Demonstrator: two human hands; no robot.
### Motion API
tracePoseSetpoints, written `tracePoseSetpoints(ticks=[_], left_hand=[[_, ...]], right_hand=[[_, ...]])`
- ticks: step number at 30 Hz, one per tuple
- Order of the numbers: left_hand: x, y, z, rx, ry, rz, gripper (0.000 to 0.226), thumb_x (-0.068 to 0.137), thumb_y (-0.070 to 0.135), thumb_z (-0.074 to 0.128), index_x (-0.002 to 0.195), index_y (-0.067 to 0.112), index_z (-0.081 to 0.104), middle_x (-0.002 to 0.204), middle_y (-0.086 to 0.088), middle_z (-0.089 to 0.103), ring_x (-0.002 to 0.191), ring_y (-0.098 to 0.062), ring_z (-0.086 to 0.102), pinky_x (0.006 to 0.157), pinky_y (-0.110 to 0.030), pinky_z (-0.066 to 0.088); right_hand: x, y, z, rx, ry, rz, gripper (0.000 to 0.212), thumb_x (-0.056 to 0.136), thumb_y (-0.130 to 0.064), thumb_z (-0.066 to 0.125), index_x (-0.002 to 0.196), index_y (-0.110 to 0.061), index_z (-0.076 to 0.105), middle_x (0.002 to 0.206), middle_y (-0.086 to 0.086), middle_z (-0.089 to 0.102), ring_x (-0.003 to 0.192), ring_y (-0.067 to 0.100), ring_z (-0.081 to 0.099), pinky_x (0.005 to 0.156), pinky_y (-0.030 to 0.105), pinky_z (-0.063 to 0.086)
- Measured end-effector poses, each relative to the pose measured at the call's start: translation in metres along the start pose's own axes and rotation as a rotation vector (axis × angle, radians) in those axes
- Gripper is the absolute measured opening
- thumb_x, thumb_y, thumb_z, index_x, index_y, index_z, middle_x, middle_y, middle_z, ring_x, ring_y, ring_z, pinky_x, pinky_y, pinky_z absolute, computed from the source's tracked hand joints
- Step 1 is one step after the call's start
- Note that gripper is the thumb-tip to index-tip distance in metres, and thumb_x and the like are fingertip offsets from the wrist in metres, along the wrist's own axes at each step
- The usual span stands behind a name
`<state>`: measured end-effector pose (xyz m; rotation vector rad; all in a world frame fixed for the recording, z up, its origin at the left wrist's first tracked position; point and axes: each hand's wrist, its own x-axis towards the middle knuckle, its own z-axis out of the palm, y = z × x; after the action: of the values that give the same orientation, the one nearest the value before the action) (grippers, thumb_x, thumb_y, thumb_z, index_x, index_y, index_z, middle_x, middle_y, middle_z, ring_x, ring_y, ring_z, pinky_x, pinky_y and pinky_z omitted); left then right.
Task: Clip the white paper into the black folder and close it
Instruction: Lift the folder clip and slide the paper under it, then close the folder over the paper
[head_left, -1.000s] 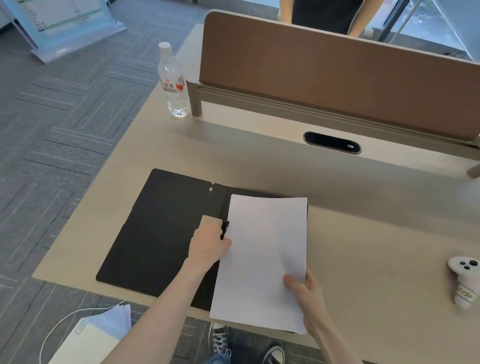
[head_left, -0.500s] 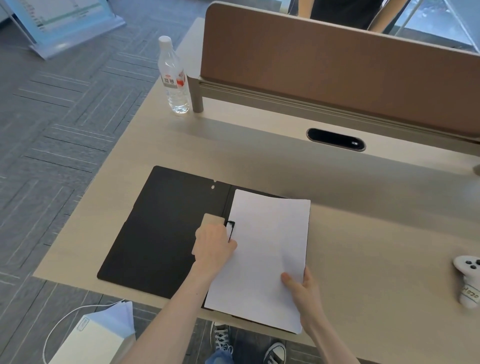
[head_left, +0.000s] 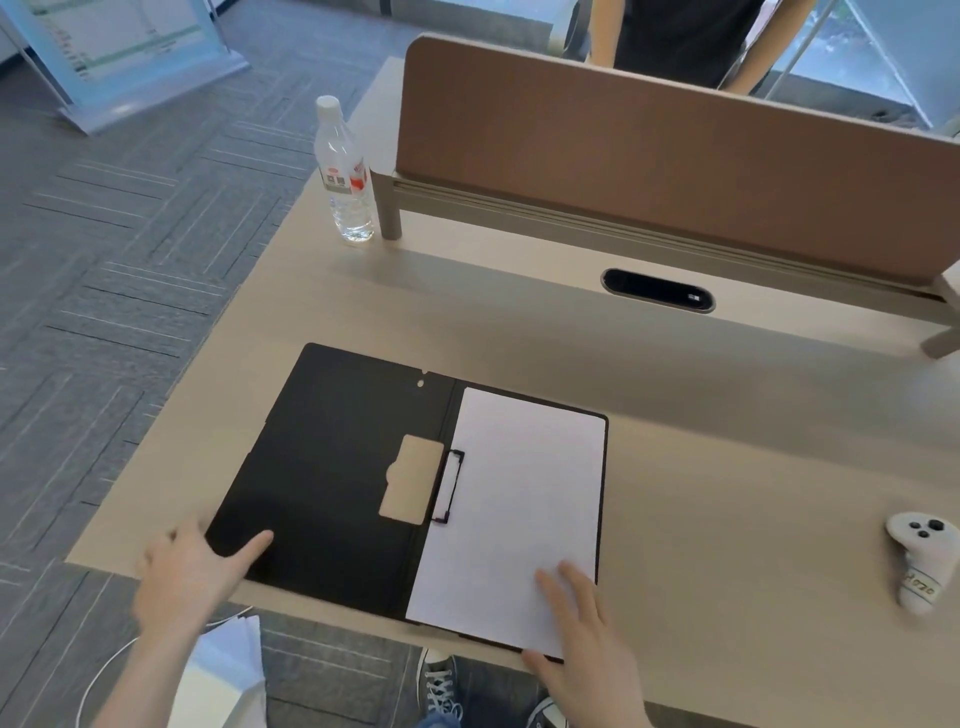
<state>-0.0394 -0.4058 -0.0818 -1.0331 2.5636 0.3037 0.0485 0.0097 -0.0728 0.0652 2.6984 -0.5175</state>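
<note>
Presently: black folder (head_left: 332, 467), lying open flat near the desk's (head_left: 727, 467) near-left edge. White paper (head_left: 519, 499) squared on the right leaf, its left margin under the black clip (head_left: 449, 486). Judged light and thin; the cover looks stiff enough to swing as one board, best taken at its left edge. Left hand (head_left: 192, 577) open, thumb lying on the cover's near-left corner, gripping nothing. Right hand (head_left: 582, 634) open, fingers flat on the sheet's near-right corner. Cover not yet folded over.

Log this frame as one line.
stage: paper clipped, folder open | white paper: flat under clip | left hand: at black folder cover corner | right hand: flat on paper
</note>
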Motion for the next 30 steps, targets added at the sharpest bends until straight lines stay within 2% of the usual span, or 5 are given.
tracePoseSetpoints(ticks=[7,14,21,25,30], left_hand=[[-0.002,0.013,-0.052,-0.464,-0.172,-0.069,0.055,0.077,0.051,0.077,0.082,-0.002,0.063,0.093,-0.022,0.069,0.083,-0.036,0.061,0.079,-0.044,0.051],[-0.141,0.079,-0.122,-0.654,-0.334,0.471,0.030,0.073,0.040,0.079,0.075,0.016,0.062,0.071,0.002,0.070,0.072,-0.021,0.066,0.066,-0.035,0.047],[-0.280,0.173,0.018,-0.154,-0.120,0.879,0.042,0.080,0.061,0.057,0.112,0.036,0.046,0.118,0.015,0.047,0.102,-0.008,0.052,0.079,-0.017,0.048],[-0.273,0.180,0.073,-0.018,-0.244,0.942,0.064,0.086,0.051,0.053,0.143,0.027,0.037,0.148,0.007,0.037,0.134,-0.013,0.040,0.101,-0.032,0.047],[-0.226,0.152,0.068,0.030,-0.271,0.965,0.083,0.084,0.054,0.062,0.153,0.040,0.018,0.161,0.019,0.010,0.151,-0.011,0.006,0.125,-0.040,0.011]], right_hand=[[0.003,-0.003,-0.004,0.019,-0.021,0.009,0.084,0.077,-0.050,0.063,0.146,-0.044,0.016,0.159,-0.016,0.005,0.147,0.011,0.011,0.100,0.028,0.045],[-0.006,-0.005,-0.018,0.217,-0.022,0.016,0.075,0.082,-0.064,0.050,0.147,-0.042,0.017,0.158,-0.017,0.006,0.144,0.014,0.021,0.103,0.035,0.041],[-0.028,-0.012,-0.065,1.488,0.010,0.588,0.021,0.095,-0.032,0.054,0.102,-0.018,0.068,0.091,0.012,0.075,0.075,0.028,0.071,0.059,0.034,0.057],[-0.023,0.010,-0.032,1.100,0.073,0.598,0.037,0.087,-0.013,0.067,0.122,-0.006,0.058,0.095,0.008,0.069,0.083,0.021,0.067,0.066,0.038,0.057],[-0.023,0.004,-0.025,0.217,0.127,0.333,0.058,0.084,-0.038,0.065,0.134,-0.027,0.036,0.129,-0.003,0.045,0.113,0.012,0.053,0.083,0.024,0.050]])
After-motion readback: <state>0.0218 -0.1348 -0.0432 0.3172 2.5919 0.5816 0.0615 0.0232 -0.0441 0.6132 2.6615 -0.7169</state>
